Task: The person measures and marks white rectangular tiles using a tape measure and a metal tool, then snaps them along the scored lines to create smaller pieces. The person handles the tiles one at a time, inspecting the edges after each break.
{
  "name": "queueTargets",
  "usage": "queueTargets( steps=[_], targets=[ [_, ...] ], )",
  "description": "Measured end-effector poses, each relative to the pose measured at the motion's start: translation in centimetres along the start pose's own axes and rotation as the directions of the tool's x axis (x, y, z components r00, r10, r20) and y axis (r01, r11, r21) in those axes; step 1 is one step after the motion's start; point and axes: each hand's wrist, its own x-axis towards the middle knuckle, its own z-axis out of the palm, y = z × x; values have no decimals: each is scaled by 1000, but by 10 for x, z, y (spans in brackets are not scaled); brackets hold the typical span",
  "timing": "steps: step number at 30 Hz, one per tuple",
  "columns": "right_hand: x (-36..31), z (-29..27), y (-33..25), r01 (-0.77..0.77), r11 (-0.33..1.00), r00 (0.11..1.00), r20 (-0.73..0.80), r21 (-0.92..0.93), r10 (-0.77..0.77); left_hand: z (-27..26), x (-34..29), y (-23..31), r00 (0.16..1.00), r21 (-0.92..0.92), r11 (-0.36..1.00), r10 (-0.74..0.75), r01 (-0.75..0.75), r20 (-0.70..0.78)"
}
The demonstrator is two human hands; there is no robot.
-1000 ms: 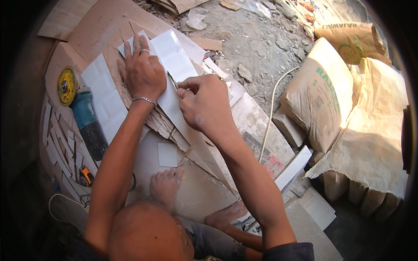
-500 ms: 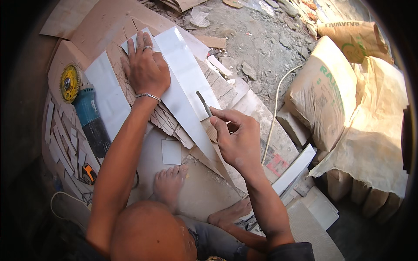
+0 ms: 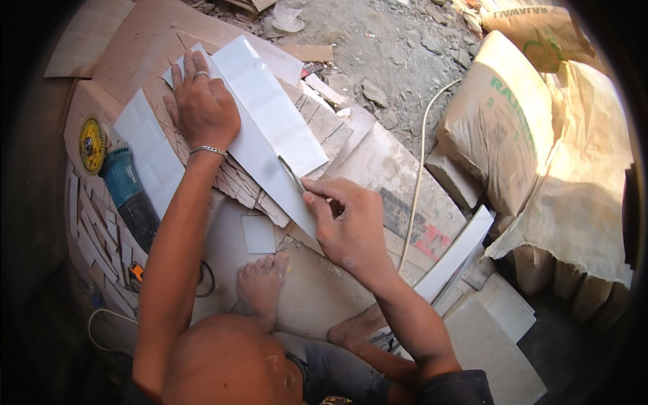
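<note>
Near the center of the frame, the right hand [image 3: 347, 223] pinches a thin dark blade [image 3: 291, 173] between its fingers, the tip pointing up and left over the long white strip [image 3: 253, 158]. At upper left, the left hand [image 3: 204, 108] lies palm down on that strip, fingers loosely spread. A white panel [image 3: 273, 104] lies along its right edge; an angle grinder [image 3: 125, 179] rests at the left.

Teal-and-black angle grinder [image 3: 123, 177] with yellow disc [image 3: 92, 146], thin offcuts [image 3: 94, 219] near it, pale cable [image 3: 423, 142] curving beside bulging tan sack [image 3: 496, 135], grey rubble [image 3: 388, 64] beyond.
</note>
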Motion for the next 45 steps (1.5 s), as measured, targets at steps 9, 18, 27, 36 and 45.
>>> queueTargets(
  steps=[9,18,27,36,45],
  targets=[
    [-4,7,5,45,999,998,-37,16,-45,6,2,-6,1000,4,1000,-7,7,-7],
    [-2,14,5,82,996,995,-61,-27,-83,5,3,-5,1000,-39,999,1,-2,-15],
    [-1,16,0,58,997,996,-66,-50,-61,4,4,-3,1000,-34,999,-9,9,-12],
    [3,17,2,70,994,996,-43,-86,-74,6,4,-6,999,-47,999,4,-6,-42],
    [10,21,2,102,993,993,-52,-55,-105,7,3,-5,999,-30,1000,-4,2,-44]
  ],
)
